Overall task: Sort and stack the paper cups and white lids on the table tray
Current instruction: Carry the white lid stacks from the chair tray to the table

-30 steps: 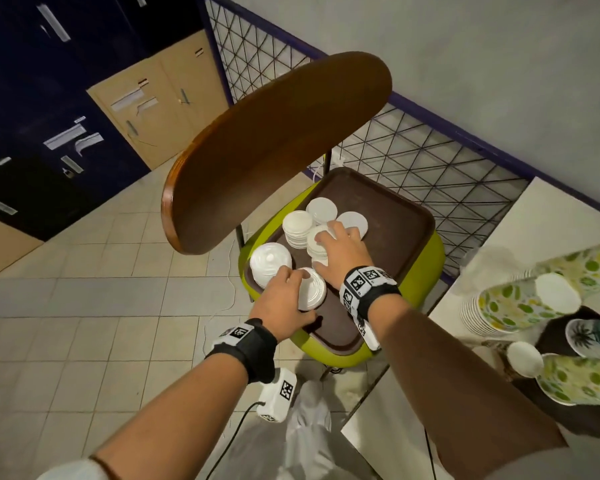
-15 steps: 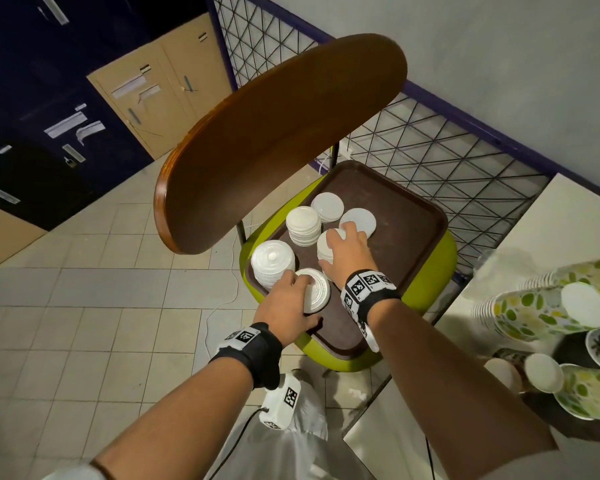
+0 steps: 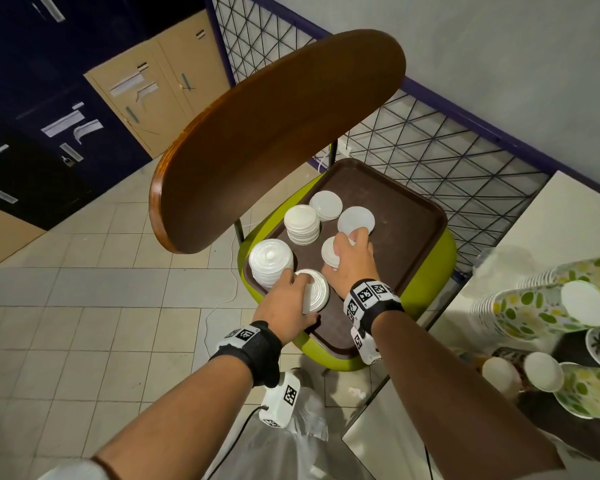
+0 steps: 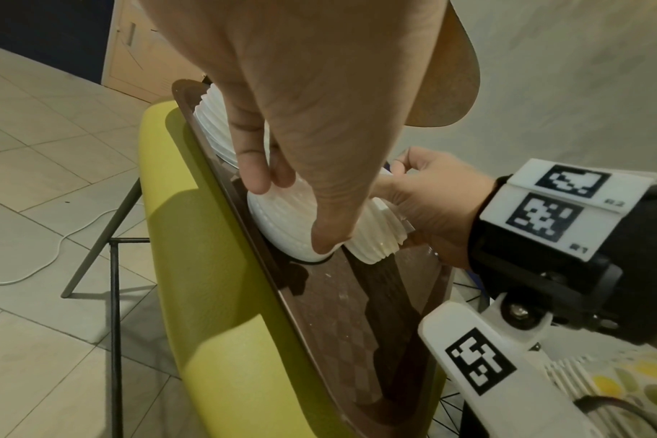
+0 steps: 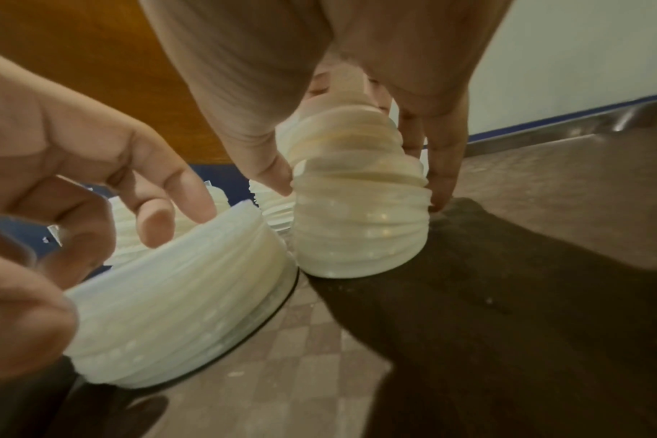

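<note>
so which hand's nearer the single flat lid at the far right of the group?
Right. The right hand grips a small lid stack, fingertips reaching the flat lid. The left hand holds the nearest stack, well short of it.

left hand [image 3: 286,308] gripping tilted lid stack [image 3: 314,294], right hand [image 3: 350,265] gripping narrower lid stack [image 3: 329,252], brown tray [image 3: 409,237]

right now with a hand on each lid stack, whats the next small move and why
Probably set the tilted lid stack flat. The left hand grips it, one edge raised off the brown tray, so it could spill. The right hand already holds the narrow lid stack upright on the tray, which is the state to match.
</note>
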Tool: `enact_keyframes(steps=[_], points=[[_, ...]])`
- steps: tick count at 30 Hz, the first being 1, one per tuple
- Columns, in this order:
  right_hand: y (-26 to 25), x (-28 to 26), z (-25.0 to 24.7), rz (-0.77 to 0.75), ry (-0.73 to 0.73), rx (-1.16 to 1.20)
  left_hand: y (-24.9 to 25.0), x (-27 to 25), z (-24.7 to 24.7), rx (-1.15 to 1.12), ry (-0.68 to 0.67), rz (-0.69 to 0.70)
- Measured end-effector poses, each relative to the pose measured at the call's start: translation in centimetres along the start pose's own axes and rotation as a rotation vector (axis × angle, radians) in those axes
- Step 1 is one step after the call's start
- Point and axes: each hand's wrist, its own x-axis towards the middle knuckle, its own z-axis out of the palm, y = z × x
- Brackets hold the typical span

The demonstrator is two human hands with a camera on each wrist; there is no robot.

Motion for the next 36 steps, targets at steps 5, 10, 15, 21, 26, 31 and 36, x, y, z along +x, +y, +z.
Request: enact_keyframes(steps=[5,10,15,21,26,31,36], points=[[0.3,-0.7,0.2,0.009,0.045,0.129,0.2,0.0,-0.1,0.005,0.0,-0.004],[1.0,-1.4,0.5,-0.026,0.087,0.201,1.8,0.6,-1.6,-0.222,0.168,-0.013],[1.6,-1.7,0.7,-0.056,0.096,0.209,4.6,4.4,-2.8,-0.449,0.212,-0.079],[1.9,-2.1,0.2,-0.093,0.025,0.246,5.2,7.5,-1.9,-0.36,-0.045,-0.177],[2.2,-2.7,0.3,-0.056,0.068,0.262,5.2,8.0,-1.4,-0.316,-0.064,-0.155],[2.3,-3.1,-0.2,0.041,0.065,0.287,5.4,7.8,-1.3,-0.314,-0.039,-0.127],[2.2,-3.1,-0.5,0.253,-0.029,0.07,5.6,7.7,-1.4,-0.315,-0.033,-0.124]])
